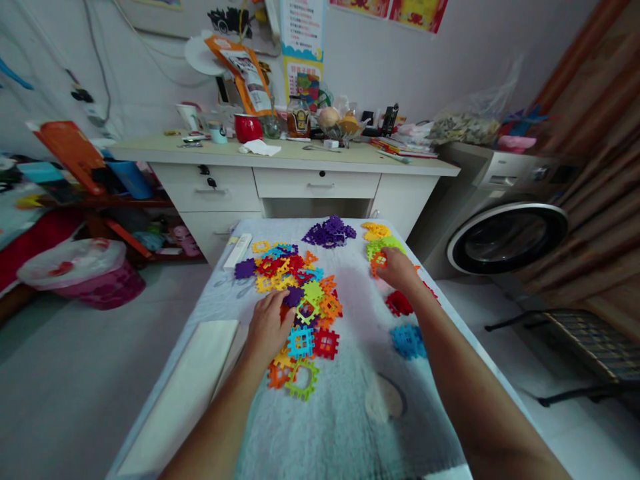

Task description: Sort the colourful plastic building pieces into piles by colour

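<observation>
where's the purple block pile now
In the head view, the purple block pile sits at the far end of the table, left of the yellow pile.

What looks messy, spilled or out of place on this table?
No spill stands out. The plastic pieces by the left hand lie jumbled in mixed colors, unlike the purple pile at the far end.

Tiles (313, 291) lie on the table (360, 333), before the desk (290, 181).
</observation>
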Demonstrator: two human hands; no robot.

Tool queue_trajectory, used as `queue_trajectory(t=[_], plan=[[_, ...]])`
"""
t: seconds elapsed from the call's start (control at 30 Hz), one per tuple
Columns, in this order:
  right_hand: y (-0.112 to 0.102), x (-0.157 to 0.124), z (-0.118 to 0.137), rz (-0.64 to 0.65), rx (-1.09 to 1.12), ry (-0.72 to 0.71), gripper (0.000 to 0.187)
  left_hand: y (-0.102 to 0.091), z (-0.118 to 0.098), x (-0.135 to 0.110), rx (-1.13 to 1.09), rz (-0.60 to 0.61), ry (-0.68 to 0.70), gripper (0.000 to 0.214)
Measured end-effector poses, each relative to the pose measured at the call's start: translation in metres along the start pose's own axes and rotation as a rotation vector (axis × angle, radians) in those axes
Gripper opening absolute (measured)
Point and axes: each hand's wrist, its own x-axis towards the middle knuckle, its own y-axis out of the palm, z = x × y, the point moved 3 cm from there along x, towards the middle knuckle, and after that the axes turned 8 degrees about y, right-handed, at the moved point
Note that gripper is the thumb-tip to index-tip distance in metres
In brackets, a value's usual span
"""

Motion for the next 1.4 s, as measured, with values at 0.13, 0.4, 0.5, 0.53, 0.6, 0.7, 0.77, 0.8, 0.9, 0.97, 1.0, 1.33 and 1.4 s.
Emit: queue_trajectory(t=[0.13, 0.4, 0.5, 0.53, 0.6, 0.7, 0.77, 0.8, 0.9, 0.97, 1.0, 1.33, 1.4], plan=[[-0.01, 0.01, -0.03, 0.105, -0.219, 0.033, 0.046, 0.001, -0.001, 0.0, 0.01, 0.003, 0.008, 0.037], [0.005, 0.008, -0.052, 0.115, -0.274, 0.02, 0.051, 0.002, -0.001, 0.0, 0.012, 0.004, 0.001, 0.038], [0.001, 0.001, -0.048, 0.112, -0.318, 0.029, 0.045, 0.002, -0.001, 0.0, 0.016, 0.008, 0.003, 0.039], [-0.004, -0.001, -0.044, 0.112, -0.328, 0.022, 0.044, 0.002, -0.001, 0.001, 0.015, 0.007, 0.005, 0.039], [-0.017, -0.008, -0.032, 0.106, -0.334, -0.017, 0.044, 0.002, -0.001, 0.001, 0.011, 0.003, 0.002, 0.038], [-0.041, -0.022, -0.008, 0.069, -0.304, -0.074, 0.044, 0.002, 0.0, 0.002, 0.002, -0.005, -0.009, 0.038], [-0.052, -0.034, 0.009, 0.053, -0.256, -0.109, 0.042, 0.002, 0.0, 0.002, -0.001, -0.006, -0.016, 0.038], [-0.054, -0.041, 0.019, 0.057, -0.218, -0.135, 0.042, 0.001, 0.0, 0.002, -0.005, -0.008, -0.021, 0.038], [-0.039, -0.066, 0.051, 0.12, -0.045, -0.26, 0.041, 0.001, 0.0, 0.002, -0.028, -0.019, -0.044, 0.037], [-0.018, -0.083, 0.073, 0.175, 0.092, -0.33, 0.036, 0.001, 0.0, 0.002, -0.044, -0.027, -0.06, 0.037], [-0.005, -0.09, 0.083, 0.205, 0.138, -0.34, 0.032, 0.001, 0.0, 0.002, -0.05, -0.028, -0.065, 0.036], [0.062, -0.107, 0.103, 0.146, 0.282, -0.296, 0.044, 0.002, 0.0, 0.001, -0.065, -0.06, -0.047, 0.034], [0.065, -0.106, 0.1, 0.119, 0.306, -0.299, 0.046, 0.002, -0.001, 0.002, -0.072, -0.065, -0.045, 0.033]])
